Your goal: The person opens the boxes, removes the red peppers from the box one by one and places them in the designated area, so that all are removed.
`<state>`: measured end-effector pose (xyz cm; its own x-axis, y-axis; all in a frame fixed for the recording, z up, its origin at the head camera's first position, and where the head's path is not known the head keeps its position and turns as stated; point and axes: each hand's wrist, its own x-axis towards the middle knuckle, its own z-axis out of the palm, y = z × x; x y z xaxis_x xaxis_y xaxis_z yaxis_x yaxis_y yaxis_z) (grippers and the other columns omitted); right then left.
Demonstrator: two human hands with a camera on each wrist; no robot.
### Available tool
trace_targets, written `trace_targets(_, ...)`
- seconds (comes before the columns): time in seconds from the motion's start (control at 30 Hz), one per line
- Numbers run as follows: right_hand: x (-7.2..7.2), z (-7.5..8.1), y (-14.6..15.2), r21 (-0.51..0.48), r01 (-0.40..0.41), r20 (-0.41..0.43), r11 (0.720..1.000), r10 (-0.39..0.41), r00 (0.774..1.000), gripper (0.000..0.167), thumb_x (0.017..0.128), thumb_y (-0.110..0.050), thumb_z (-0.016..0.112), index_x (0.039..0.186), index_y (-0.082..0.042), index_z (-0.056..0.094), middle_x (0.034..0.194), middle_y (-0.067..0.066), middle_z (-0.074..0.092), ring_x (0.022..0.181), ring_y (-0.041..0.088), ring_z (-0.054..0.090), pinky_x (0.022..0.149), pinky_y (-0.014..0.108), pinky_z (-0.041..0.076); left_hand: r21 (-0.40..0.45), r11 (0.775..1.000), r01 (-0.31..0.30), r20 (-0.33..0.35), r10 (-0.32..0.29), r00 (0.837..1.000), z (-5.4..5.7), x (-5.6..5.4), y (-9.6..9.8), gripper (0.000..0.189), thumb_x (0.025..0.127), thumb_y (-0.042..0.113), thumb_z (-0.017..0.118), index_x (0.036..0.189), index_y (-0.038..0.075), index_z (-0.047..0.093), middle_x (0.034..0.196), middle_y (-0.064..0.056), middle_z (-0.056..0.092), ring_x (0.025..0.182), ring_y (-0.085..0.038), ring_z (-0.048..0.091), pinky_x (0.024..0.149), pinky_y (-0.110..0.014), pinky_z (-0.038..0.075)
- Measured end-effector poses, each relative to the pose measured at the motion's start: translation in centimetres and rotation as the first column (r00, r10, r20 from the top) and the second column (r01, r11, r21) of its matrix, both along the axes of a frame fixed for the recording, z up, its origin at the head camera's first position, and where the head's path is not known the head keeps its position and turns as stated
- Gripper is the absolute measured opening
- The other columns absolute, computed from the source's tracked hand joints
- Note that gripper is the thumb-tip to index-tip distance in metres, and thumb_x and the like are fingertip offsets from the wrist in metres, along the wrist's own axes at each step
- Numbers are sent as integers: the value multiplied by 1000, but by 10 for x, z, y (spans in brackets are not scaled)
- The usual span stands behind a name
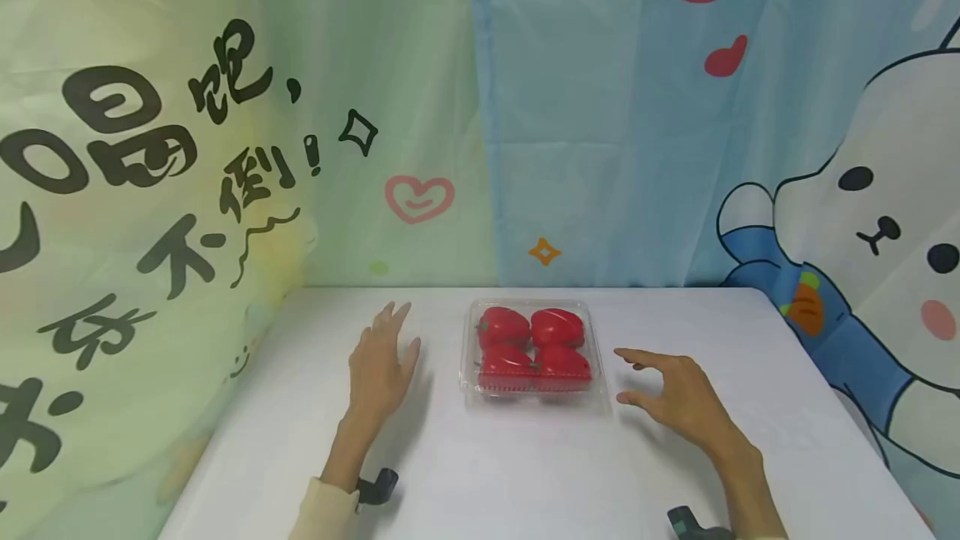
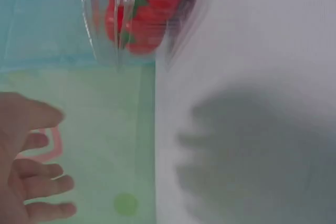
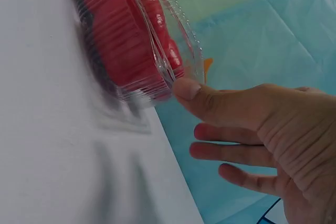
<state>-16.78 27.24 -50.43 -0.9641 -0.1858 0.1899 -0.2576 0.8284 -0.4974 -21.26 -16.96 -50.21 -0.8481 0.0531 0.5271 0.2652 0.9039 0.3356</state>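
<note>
A clear plastic clamshell box (image 1: 536, 397) sits at the far middle of the table, its lid apparently down over several glossy red, rounded vegetables (image 1: 557, 328) with green tops, pepper-like in shape. To the left of the box, my left hand (image 1: 380, 365) hovers above the table, fingers extended and thumb apart, holding nothing. My right hand (image 1: 678, 390) is raised at the box's right side, thumb and fingers spread toward it with a gap between. In the right wrist view the thumb (image 3: 189, 88) overlaps the box's corner.
The white table (image 1: 517, 473) ends at the back against a printed curtain (image 1: 570, 107) with hearts, lettering and a cartoon animal. Dark wrist cameras (image 1: 378, 487) are strapped to both wrists. Hand shadows fall on the tabletop.
</note>
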Motion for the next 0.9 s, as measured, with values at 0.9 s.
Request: trace_targets(0.9, 12, -26, -25, -88, -102, -326, 991, 68, 943, 34, 67, 0, 101, 92, -16, 86, 96, -8, 77, 90, 12, 71, 83, 31, 63, 439, 891, 119, -208, -29, 978, 7, 21, 58, 13, 100, 18, 77, 108, 10, 83, 95, -8, 85, 71, -21, 80, 65, -40, 64)
